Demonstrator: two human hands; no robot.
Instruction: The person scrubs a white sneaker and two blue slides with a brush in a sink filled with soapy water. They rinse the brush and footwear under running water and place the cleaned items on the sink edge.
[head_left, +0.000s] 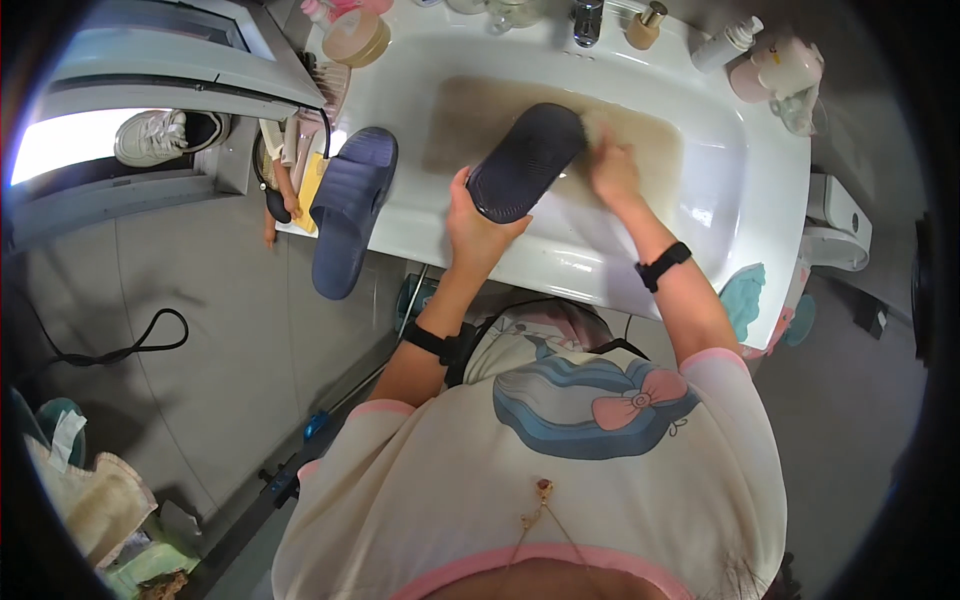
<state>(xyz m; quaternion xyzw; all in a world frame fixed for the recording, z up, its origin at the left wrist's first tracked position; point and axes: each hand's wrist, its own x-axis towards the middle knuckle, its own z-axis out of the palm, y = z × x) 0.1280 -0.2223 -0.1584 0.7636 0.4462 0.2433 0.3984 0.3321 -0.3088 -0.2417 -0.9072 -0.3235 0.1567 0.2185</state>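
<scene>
My left hand [476,232] is closed around the near end of a dark slipper [527,163]. The slipper is tilted over the white sink [480,262], its ridged sole facing up. At its far end, my right hand [616,175] has curled fingers, partly smeared by motion. A pale, bristly thing [596,128] that looks like a brush shows at those fingers, against the slipper's edge; most of it is hidden. Cloudy brownish water [650,150] stands in the basin below. A matching purple-blue slipper [352,212] rests upright across the sink's left rim, its near end overhanging.
A tap [588,22], a pump bottle [646,25] and a white bottle [727,45] line the back rim. At the right corner lies a teal cloth [743,300]. A white sneaker [165,137] sits on the left ledge. A black cable [150,345] loops at left.
</scene>
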